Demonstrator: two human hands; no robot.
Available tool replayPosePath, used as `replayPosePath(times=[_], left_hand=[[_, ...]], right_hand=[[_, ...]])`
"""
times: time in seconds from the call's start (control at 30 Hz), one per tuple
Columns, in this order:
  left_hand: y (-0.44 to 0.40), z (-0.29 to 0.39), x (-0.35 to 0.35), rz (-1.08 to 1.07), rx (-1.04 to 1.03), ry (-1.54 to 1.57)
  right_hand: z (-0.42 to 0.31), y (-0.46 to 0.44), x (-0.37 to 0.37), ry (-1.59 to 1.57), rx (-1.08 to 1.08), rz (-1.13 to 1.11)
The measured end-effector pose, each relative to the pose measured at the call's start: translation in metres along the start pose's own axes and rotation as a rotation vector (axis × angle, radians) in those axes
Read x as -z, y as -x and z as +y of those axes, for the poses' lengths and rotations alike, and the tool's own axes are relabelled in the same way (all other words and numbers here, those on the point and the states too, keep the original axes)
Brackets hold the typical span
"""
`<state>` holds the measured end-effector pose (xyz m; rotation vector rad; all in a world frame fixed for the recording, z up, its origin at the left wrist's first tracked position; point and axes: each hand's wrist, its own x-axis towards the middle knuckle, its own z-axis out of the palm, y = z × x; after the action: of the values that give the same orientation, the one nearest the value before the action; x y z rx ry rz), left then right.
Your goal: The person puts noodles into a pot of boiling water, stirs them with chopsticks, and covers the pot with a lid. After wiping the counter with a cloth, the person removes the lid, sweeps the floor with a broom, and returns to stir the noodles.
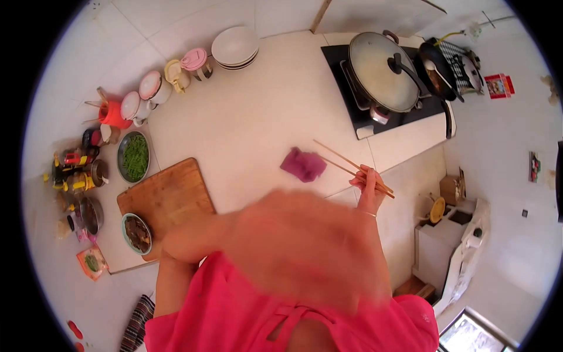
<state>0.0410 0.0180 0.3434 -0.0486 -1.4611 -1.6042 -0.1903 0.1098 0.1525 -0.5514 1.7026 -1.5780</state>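
Observation:
Between the fingers of my right hand (pixel 368 183) is a pair of wooden chopsticks (pixel 339 157), their tips pointing up and left over the counter. My left hand (pixel 299 243) is raised close to the camera, large and smeared by motion, so its fingers cannot be made out. A crumpled purple cloth (pixel 303 164) lies on the counter just left of the chopsticks. Further left, a wooden cutting board (pixel 176 190) bears a bowl of dark brown food pieces (pixel 138 234). Behind the board stands a bowl of chopped green vegetables (pixel 135 157).
A large pot with a glass lid (pixel 378 70) sits on the black stove (pixel 343 82), beside a dark wok (pixel 435 67). Stacked white plates (pixel 234 47), a pink-lidded jar (pixel 194 60) and white lidded pots (pixel 153 87) line the wall. Seasoning bottles (pixel 76 170) crowd the left end.

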Motion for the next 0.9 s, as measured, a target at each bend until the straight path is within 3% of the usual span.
replayPosePath(times=[0.07, 0.13, 0.2, 0.27, 0.33, 0.37, 0.6, 0.8, 0.9], left_hand=[[-0.007, -0.032, 0.005, 0.015, 0.158, -0.219], [0.012, -0.114, 0.018, 0.062, 0.594, -0.354], [0.067, -0.208, 0.028, 0.014, 0.624, -0.771], [0.113, -0.263, 0.023, -0.173, 0.625, -1.274], [0.143, -0.293, 0.010, -0.230, 0.804, -1.338], [0.151, -0.303, 0.001, -0.260, 0.888, -1.361], [0.157, -0.325, 0.011, -0.270, 0.866, -1.599], [0.160, -0.319, 0.092, -0.005, 0.949, -1.847], [0.164, -0.304, 0.114, 0.261, 1.275, -1.833]], right_hand=[[0.000, -0.022, 0.014, 0.018, 0.006, 0.007], [-0.002, -0.048, 0.033, 0.015, 0.013, -0.042], [-0.005, -0.074, 0.056, 0.114, 0.020, -0.099], [-0.009, -0.097, 0.079, 0.215, 0.057, -0.156], [-0.016, -0.116, 0.098, 0.273, 0.045, -0.220], [-0.017, -0.124, 0.106, 0.279, 0.029, -0.247], [-0.018, -0.163, 0.121, 0.228, 0.002, -0.376], [-0.022, -0.169, 0.123, 0.140, 0.002, -0.366], [-0.026, -0.164, 0.131, 0.159, 0.000, -0.306]])
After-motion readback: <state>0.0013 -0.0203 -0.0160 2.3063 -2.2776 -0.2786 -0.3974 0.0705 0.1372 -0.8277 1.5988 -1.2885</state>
